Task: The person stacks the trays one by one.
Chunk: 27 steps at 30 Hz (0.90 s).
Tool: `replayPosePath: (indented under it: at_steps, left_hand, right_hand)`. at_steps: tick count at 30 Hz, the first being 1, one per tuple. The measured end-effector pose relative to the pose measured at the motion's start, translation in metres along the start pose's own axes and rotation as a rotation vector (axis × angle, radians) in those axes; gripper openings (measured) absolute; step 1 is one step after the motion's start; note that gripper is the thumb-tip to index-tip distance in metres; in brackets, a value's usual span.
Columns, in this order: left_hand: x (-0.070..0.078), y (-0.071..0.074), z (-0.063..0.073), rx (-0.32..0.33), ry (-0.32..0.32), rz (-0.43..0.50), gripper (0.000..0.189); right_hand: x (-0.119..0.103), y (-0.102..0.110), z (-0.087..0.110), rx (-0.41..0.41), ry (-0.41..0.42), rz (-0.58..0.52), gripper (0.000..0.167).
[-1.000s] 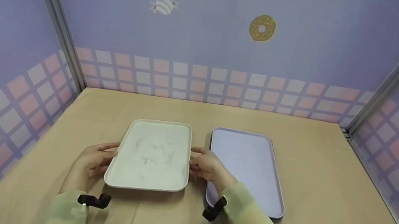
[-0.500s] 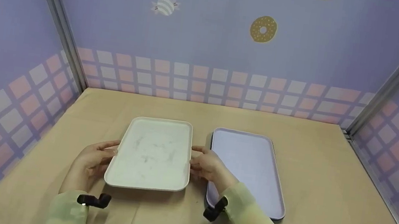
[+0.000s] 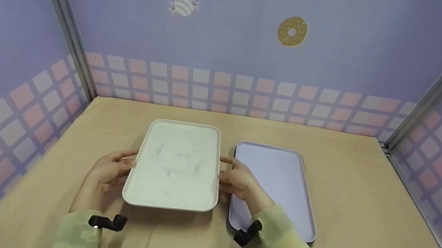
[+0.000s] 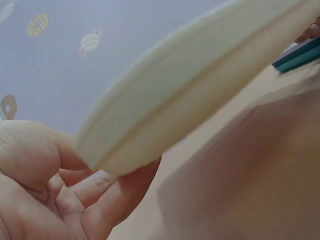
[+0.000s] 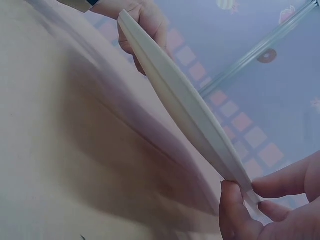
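Note:
Between both hands a white rectangular tray (image 3: pixel 175 165) with faint grey marks is held up off the table; in both wrist views its raised edge shows above a shadow on the cloth. The left hand (image 3: pixel 108 171) grips its left side, thumb above and fingers beneath, as the left wrist view shows. My right hand (image 3: pixel 239 180) pinches the right side; in the right wrist view the tray's rim (image 5: pixel 200 115) lies between thumb and fingers. Close under the right forearm lies a lavender tray (image 3: pixel 277 182), partly covered by that hand and sleeve.
Beneath the lavender tray a dark teal tray edge (image 4: pixel 300 56) shows in the left wrist view. The table has a beige cloth (image 3: pixel 348 192). Purple patterned walls (image 3: pixel 232 36) stand at the back and sides, with metal posts (image 3: pixel 66 31) at the corners.
The white tray, carried by both hands, has moved slightly to the right and away from the person, and appears a little higher. The lavender tray has stayed put.

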State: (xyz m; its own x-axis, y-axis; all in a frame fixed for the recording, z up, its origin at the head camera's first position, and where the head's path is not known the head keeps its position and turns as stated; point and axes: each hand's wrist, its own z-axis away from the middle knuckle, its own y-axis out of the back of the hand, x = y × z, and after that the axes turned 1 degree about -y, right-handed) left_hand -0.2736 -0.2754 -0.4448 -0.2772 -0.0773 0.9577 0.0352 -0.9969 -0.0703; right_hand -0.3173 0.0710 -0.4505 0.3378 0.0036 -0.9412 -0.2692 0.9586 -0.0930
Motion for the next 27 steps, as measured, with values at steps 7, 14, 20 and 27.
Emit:
replayPosePath:
  at_steps: [7, 14, 20, 27]
  left_hand:
    - [0.004, -0.02, 0.001, 0.009, -0.016, 0.009, 0.057]
    - [0.004, -0.045, 0.003, -0.001, -0.051, 0.043, 0.055]
    - [-0.001, -0.07, 0.003, 0.018, -0.067, 0.057, 0.05]
    - [-0.009, -0.1, 0.001, 0.018, -0.075, 0.086, 0.047]
  right_hand:
    - [-0.005, 0.02, 0.01, 0.011, 0.024, 0.024, 0.068]
    - [-0.01, 0.046, 0.023, 0.005, 0.054, 0.053, 0.069]
    - [-0.012, 0.071, 0.037, -0.014, 0.078, 0.058, 0.07]
    - [-0.01, 0.099, 0.052, -0.033, 0.095, 0.058, 0.071]
